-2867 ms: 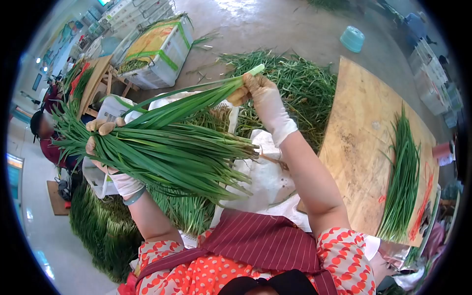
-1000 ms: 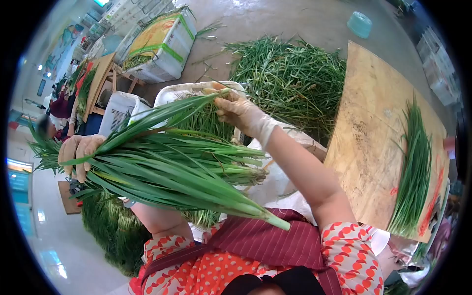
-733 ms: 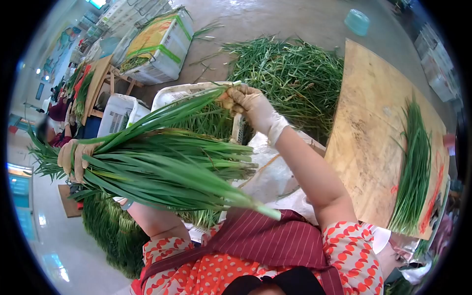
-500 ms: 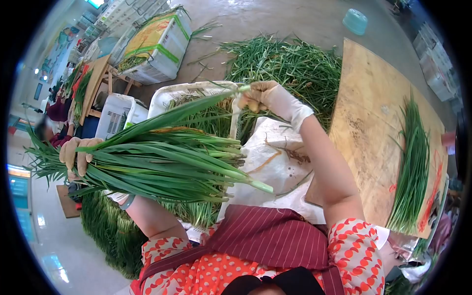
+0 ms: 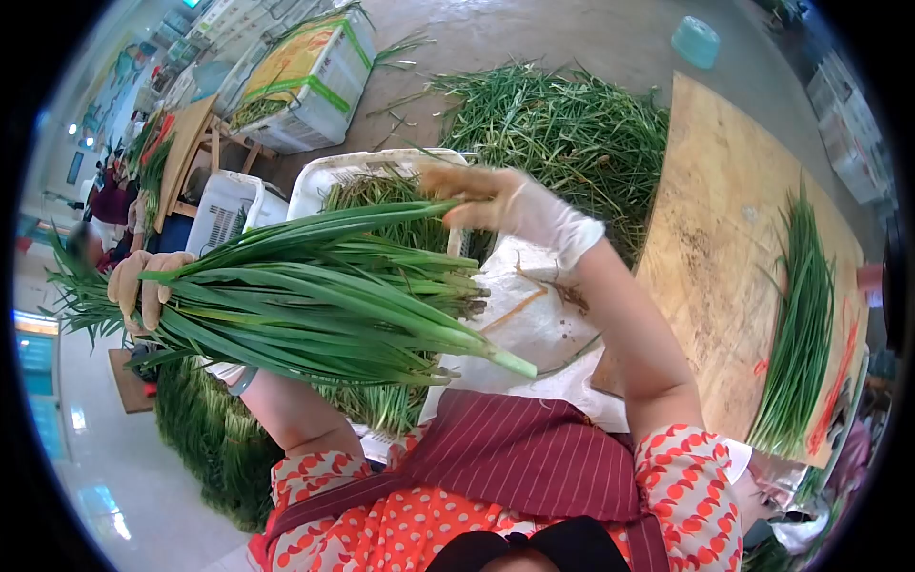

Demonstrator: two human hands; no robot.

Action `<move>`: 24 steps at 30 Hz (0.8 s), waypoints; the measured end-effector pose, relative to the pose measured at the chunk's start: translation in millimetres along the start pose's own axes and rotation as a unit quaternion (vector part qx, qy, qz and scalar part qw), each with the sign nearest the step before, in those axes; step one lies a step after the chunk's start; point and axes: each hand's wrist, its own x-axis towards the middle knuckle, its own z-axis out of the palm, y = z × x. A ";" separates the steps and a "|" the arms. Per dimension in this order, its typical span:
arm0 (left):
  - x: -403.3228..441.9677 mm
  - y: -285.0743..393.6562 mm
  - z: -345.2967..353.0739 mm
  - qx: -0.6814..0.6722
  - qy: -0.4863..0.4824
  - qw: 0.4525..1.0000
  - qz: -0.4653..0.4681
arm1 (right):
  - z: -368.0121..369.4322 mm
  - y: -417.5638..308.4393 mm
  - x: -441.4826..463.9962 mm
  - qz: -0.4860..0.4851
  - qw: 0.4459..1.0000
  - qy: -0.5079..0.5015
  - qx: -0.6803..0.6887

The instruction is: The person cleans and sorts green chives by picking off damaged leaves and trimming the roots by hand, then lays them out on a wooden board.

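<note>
"Head view: what is sitting nearest?"

"An apron, maroon cloth with thin pale stripes, is covering part of a dotted shirt. Black cloth is being cut off by the bottom edge."

"And the left hand?"

"Gloved, it is clenching the greens by their leafy end. They are hanging in the air before the chest, long flat blades fanning out, pale stalk ends pointing to the right."

"What is the right hand doing?"

"It is blurring. One stalk's tip is showing between fingers and thumb, but I can't tell whether they are pinching it."

"What is the bunch hiding?"

"Part of a crate, white plastic, which is holding limp scraps. Beside it a sheet is lying wrinkled and specked with dirt."

"And to the right?"

"A board, smooth stained wood, is carrying a slim bundle and red string."

"Farther off?"

"Loose leaves are heaping up in a tangle beyond the crate. Behind, a box is wearing green tape; its dark print is staying too small to read. A round tub, bluish and translucent, is standing on the floor. At far left a co-worker is showing only partly, behind the leaf tips."
</note>
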 end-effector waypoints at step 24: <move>-0.9 -14.5 27.7 -0.026 0.068 0.995 0.072 | -61.7 64.3 -32.5 0.038 0.913 0.298 -0.277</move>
